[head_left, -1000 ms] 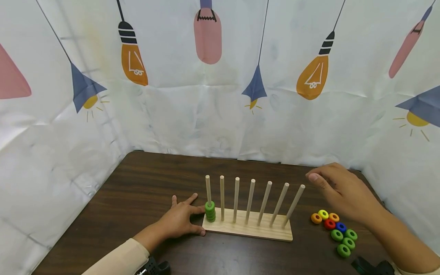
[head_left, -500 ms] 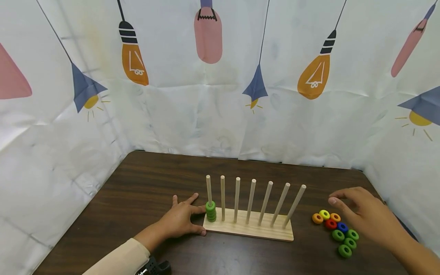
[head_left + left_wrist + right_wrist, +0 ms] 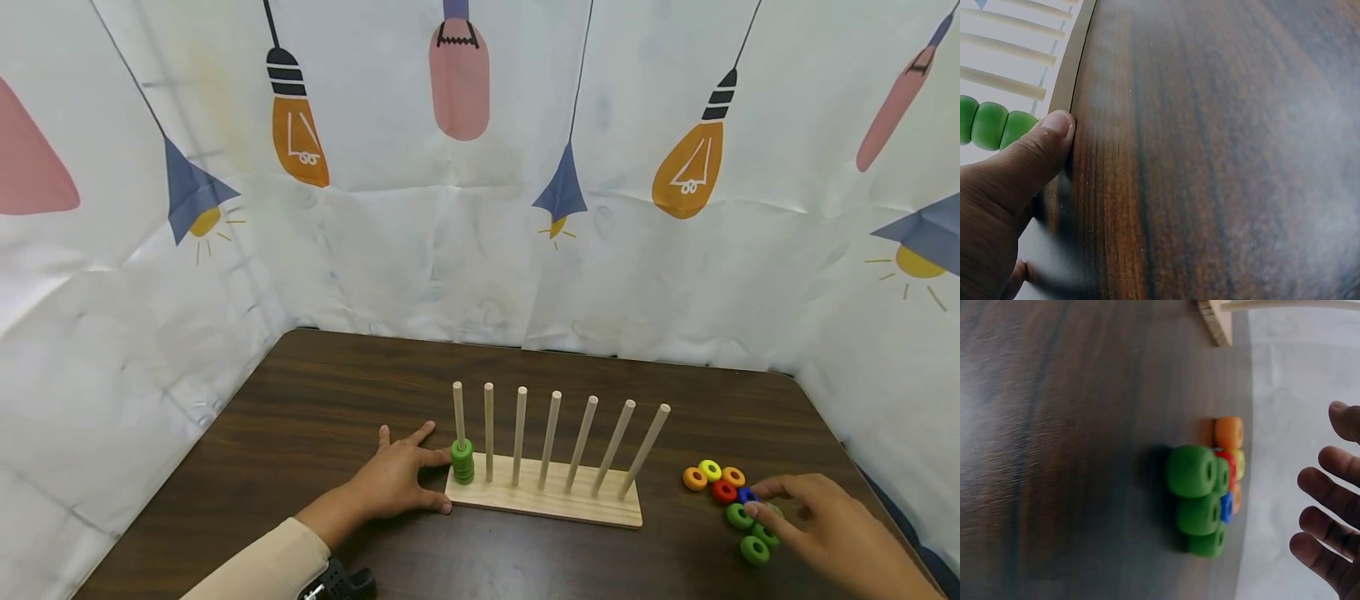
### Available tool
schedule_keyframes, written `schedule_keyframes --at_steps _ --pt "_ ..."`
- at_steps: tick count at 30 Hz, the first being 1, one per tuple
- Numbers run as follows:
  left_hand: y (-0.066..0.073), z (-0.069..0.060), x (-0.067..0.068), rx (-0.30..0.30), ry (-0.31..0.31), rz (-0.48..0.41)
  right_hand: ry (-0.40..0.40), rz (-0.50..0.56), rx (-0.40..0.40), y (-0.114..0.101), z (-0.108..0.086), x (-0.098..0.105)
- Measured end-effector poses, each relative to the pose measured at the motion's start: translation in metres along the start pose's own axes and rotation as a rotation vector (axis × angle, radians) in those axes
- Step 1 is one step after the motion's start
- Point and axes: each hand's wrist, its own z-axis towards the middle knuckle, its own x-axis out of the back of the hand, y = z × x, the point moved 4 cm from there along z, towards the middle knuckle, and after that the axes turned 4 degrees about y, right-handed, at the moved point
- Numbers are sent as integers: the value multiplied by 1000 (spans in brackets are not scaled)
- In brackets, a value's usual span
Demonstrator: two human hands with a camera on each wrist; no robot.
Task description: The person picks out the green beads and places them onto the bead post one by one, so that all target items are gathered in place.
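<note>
My left hand (image 3: 396,480) lies with fingers spread at the left end of a pale wooden base (image 3: 543,503). Its thumb touches the front corner, also visible in the left wrist view (image 3: 1022,165). Several upright pegs (image 3: 550,442) stand on the base; the leftmost bears stacked green rings (image 3: 462,463), beside the index fingertip. My right hand (image 3: 828,527) hovers over the loose rings at the right, thumb and fingers apart around the blue ring (image 3: 747,496) and a partly hidden green one. In the right wrist view the hand (image 3: 1335,515) shows spread fingers holding nothing.
Loose orange (image 3: 694,479), yellow (image 3: 709,471), red (image 3: 723,492) and green rings (image 3: 754,550) cluster on the dark wooden table (image 3: 360,367) right of the base. A white cloth (image 3: 465,258) with printed lamps hangs behind the table.
My right hand has come down and to the right, from above the right side of the table to the loose rings. My left hand stays at the base.
</note>
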Motion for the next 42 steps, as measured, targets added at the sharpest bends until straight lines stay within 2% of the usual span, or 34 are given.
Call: schedule_keyframes --at_steps 12,21,28,35,42 --pt "-1 2 -1 -4 6 13 -19 -65 18 19 -15 -28" --pt "1 2 2 -2 5 7 -22 -88 99 28 -25 -42" --pt "0 2 0 -7 4 4 -17 -130 133 29 -25 -46" --pt "-2 2 0 -10 6 3 45 -179 170 26 -24 -47" --pt "-2 2 -1 -14 3 -2 123 -190 170 23 -25 -49"
